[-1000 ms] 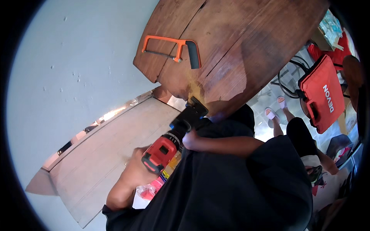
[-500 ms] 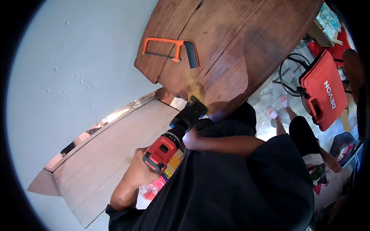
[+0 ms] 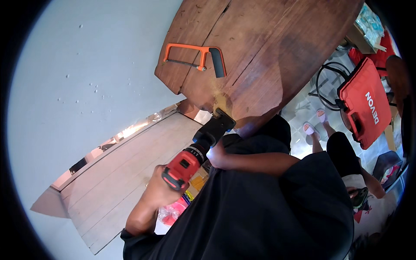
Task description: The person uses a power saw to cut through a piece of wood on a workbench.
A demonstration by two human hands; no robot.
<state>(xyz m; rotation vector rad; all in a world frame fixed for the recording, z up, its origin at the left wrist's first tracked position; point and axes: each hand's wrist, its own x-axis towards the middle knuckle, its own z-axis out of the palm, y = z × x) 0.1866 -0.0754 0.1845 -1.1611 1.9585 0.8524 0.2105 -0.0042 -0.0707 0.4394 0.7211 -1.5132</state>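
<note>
My left hand is wrapped around the grip of a red and black cordless drill. A black reciprocating saw attachment is fitted to its front. The attachment's shoe sits at the near edge of a brown wooden tabletop, and the blade is hidden. My right hand is right beside and under the attachment, with its fingers hidden behind it. Sawdust lies on the wood just ahead of the shoe. Beyond that rests an orange hacksaw with a black handle.
A pale wall stands close on the left, above a whitish plank panel. On the right are a red tool case, a coiled black cable and another person's slippered feet. Pink plastic lies below the drill.
The whole view has shifted slightly, with the table and hacksaw a little further right in it. Both hands and the drill keep the same hold and place at the table edge.
</note>
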